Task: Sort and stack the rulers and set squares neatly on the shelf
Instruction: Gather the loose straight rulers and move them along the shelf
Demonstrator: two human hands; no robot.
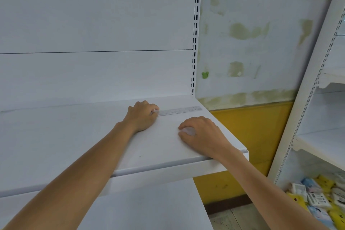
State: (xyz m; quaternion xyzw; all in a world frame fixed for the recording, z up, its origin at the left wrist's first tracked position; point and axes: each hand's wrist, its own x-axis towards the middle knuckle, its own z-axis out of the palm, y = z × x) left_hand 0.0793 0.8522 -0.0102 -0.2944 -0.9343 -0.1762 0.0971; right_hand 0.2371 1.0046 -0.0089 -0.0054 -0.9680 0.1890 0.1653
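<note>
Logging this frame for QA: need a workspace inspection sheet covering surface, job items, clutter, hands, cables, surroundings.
Surface: white shelf, flat, with a small dark speck near the front.
Job's things: one ruler lying flat near the back right; no set square clearly seen.
Clutter: nothing seen.
Hands: left hand pinches the ruler's left end; right hand curled, fingertips on the shelf, pale patch beneath, unclear what.
Cables: nothing seen.
Surroundings: stained wall, green sticker, second shelving unit holding small packets.

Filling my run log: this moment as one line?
left hand: pinches ruler end | right hand: curled on shelf, hold unclear | ruler: flat, shelf rear
</note>
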